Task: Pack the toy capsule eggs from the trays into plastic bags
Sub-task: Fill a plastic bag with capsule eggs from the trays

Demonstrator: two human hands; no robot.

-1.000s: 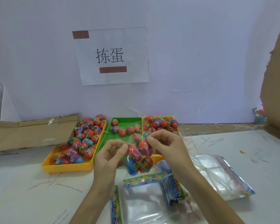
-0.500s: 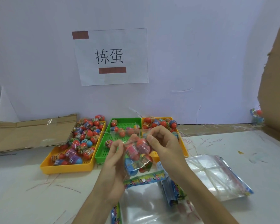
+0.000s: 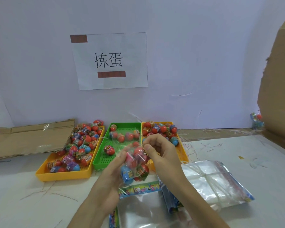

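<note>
White tabletop, both hands up over it: left hand grips the side of a clear bag stuffed with capsule eggs, right hand pinches its top. Beyond the hands sit the egg trays; empty bags lie right of them.

Two yellow trays, green perforated tray, red, blue, pink capsule eggs, clear bags with colourful printed strip.

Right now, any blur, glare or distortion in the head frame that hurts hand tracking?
Head view: the left hand and the filled bag that both hands hold are motion-smeared, the right hand less so; wall sign and green tray are sharp. Head view: glare streaks on the empty bags; light soft, shadows faint.
</note>
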